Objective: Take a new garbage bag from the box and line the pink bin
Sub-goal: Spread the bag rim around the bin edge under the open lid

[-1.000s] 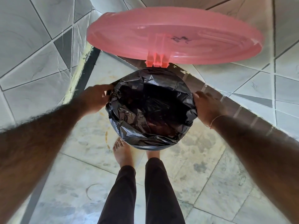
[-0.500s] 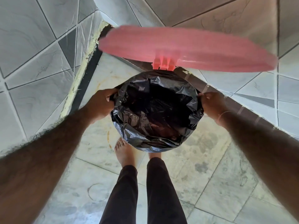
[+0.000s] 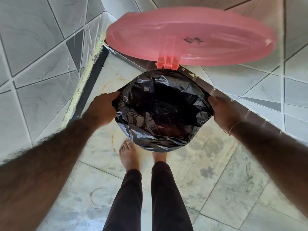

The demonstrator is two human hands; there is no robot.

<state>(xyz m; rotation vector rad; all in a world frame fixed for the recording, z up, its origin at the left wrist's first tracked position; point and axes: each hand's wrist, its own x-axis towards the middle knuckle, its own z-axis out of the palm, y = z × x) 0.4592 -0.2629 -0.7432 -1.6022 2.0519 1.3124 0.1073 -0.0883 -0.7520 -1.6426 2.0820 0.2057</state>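
A black garbage bag (image 3: 160, 112) is spread over the mouth of the pink bin, covering its rim and walls so only the bin's raised pink lid (image 3: 190, 35) and hinge (image 3: 167, 61) show. My left hand (image 3: 103, 109) grips the bag's edge on the left side of the rim. My right hand (image 3: 223, 110) grips the bag's edge on the right side. The bag's inside is dark and crumpled. No bag box is in view.
The bin stands in a corner of grey tiled walls (image 3: 41, 55). My bare left foot (image 3: 128, 155) is right in front of the bin, the right foot partly hidden under it. A dark skirting strip (image 3: 93, 77) runs along the left wall. Marble floor tiles (image 3: 216, 172) lie around me.
The view has shifted and the lid appears to swing slightly. Both hands stay on the bag's edge at the bin's sides, a little lower on the rim.
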